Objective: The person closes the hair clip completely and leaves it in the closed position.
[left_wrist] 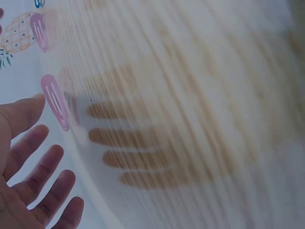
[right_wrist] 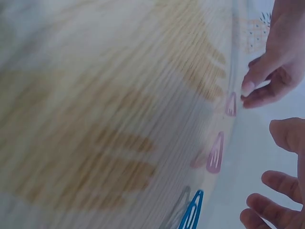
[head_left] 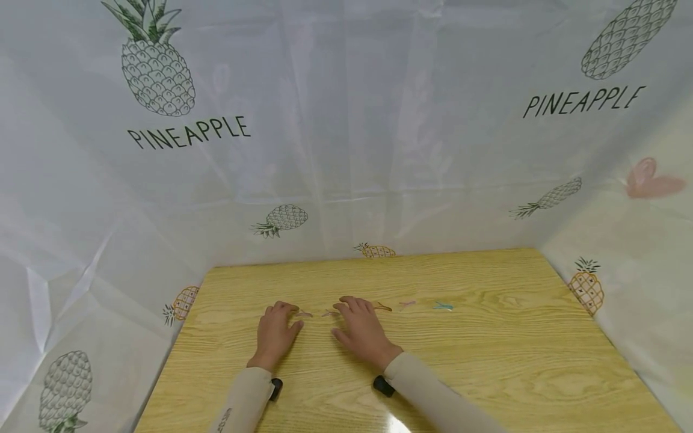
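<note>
Snap hair clips lie in a row across the wooden table. My left hand (head_left: pixel 276 334) is beside the leftmost pink hair clip (head_left: pixel 305 314). In the left wrist view its fingers (left_wrist: pixel 56 155) are loosely spread, with one fingertip close to a pink hair clip (left_wrist: pixel 55 102). A second pink hair clip (head_left: pixel 328 313) lies between the two hands. My right hand (head_left: pixel 364 332) has its fingertips over the row, relaxed and apart. From the right wrist, a blue hair clip (right_wrist: pixel 191 212) and a pink hair clip (right_wrist: pixel 215 152) show near its fingers (right_wrist: pixel 271 210).
Right of my right hand lie a brown hair clip (head_left: pixel 383 307), another pink hair clip (head_left: pixel 408 303) and a light-blue hair clip (head_left: pixel 443 306). A white pineapple-print sheet (head_left: pixel 335 150) stands around the back and sides of the table (head_left: pixel 514 355).
</note>
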{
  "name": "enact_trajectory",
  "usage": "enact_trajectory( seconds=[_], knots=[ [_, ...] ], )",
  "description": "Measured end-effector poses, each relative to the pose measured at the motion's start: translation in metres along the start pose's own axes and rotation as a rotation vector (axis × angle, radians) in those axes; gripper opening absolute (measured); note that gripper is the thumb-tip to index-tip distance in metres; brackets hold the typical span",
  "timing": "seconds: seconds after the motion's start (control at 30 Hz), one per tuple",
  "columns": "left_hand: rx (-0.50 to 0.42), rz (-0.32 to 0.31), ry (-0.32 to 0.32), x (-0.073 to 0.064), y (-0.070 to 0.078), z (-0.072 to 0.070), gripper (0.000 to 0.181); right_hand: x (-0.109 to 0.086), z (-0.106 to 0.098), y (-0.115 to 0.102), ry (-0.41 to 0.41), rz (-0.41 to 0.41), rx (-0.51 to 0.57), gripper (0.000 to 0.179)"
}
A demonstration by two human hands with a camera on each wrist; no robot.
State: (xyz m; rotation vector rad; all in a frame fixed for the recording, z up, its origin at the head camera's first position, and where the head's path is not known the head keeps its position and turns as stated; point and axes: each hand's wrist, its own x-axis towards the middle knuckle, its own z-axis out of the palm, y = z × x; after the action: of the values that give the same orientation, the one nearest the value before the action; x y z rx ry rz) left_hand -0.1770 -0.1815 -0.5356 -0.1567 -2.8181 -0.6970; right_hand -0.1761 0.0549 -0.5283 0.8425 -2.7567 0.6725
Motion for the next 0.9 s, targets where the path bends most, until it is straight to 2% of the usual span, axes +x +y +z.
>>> enact_trajectory(
  seconds=[0.3,0.63,0.9],
  knots=[
    [-0.005,-0.023,0.022,0.001,0.005,-0.001,0.023,0.016,0.011,-0.013,0.019,0.007,-0.059,0.043],
    [-0.002,-0.016,0.029,0.002,0.005,-0.001,0.022,0.029,0.020,-0.021,0.028,0.005,-0.081,0.037],
    [0.009,-0.021,0.040,0.003,0.005,-0.001,0.019,0.040,0.027,-0.027,-0.001,0.023,-0.114,0.034]
  ],
)
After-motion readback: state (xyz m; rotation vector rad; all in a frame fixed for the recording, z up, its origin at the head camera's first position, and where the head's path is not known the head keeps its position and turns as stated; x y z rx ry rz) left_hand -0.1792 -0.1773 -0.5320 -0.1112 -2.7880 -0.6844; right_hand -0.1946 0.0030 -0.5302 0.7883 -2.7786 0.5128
